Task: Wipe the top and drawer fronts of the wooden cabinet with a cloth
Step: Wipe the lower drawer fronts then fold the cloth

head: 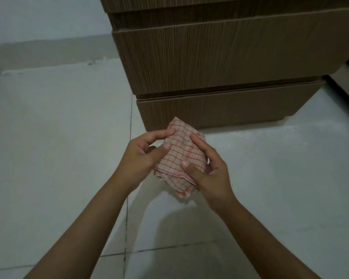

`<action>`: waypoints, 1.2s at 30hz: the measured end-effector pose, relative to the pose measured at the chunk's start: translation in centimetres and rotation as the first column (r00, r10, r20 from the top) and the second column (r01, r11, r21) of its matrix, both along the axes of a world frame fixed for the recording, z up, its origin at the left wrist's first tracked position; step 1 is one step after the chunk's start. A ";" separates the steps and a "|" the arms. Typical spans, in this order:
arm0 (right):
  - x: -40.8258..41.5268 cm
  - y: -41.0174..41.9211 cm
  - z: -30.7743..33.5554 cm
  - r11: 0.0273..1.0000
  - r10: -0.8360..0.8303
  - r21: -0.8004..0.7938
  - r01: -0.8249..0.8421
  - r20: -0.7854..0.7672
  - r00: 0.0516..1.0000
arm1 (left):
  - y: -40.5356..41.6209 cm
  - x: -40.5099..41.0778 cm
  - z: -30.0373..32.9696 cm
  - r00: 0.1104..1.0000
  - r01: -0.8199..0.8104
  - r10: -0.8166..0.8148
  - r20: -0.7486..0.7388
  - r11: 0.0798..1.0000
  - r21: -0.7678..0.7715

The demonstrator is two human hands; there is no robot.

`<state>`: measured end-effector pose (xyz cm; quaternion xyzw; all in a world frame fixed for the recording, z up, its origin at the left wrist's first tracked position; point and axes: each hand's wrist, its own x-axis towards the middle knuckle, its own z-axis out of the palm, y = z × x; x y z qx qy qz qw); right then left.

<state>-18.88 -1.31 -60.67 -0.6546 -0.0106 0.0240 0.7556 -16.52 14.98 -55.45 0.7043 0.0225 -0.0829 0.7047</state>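
You have the cloth point(179, 158) bunched between both hands, held in the air above the tiled floor point(58, 137) and just in front of the lowest drawer front point(220, 109) of the wooden cabinet point(220, 57). Your left hand point(143, 156) pinches its left edge between thumb and fingers, closed on the fabric; your right hand point(208, 168) clamps the right side, thumb pressed onto the top layer and fingers wrapped beneath. The cloth is a thin checked weave, red lines on beige, folded into several layers with loose corners hanging at the near end. Expect it to be light, soft and limp: it will not hold a shape by itself and will slump open if you let go of one side. For wiping, it should work best as a flat pad, so gather the trailing corners under your palm and grip across the folded middle rather than at an edge. The drawer fronts look smooth and hard, so the cloth should glide easily; press with a flat hand to keep it from rolling up. The cabinet top is out of view here.
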 end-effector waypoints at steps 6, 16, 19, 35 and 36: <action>-0.5 -2.4 7.5 0.968 -0.007 -0.249 0.000 -0.027 1.000 | -1.1 -1.0 6.2 0.994 0.011 -0.005 -0.107 0.998 0.060; -1.8 -7.2 33.8 0.940 -0.132 -0.327 0.091 -0.106 0.986 | -5.8 -1.4 31.3 0.991 0.128 -0.115 -0.068 0.960 0.250; -0.5 -9.4 41.9 0.925 -0.147 -0.366 0.099 -0.106 0.983 | -8.1 -0.2 38.9 0.991 0.131 -0.123 -0.048 0.960 0.249; 13.7 -19.0 53.0 0.727 -0.095 -0.686 -0.025 -0.137 0.986 | -17.7 11.7 46.7 0.990 0.122 -0.096 -0.100 0.949 0.292; 14.8 -19.3 52.8 0.713 -0.093 -0.700 -0.042 -0.153 0.984 | -18.2 12.8 46.5 0.988 0.130 -0.100 -0.116 0.951 0.281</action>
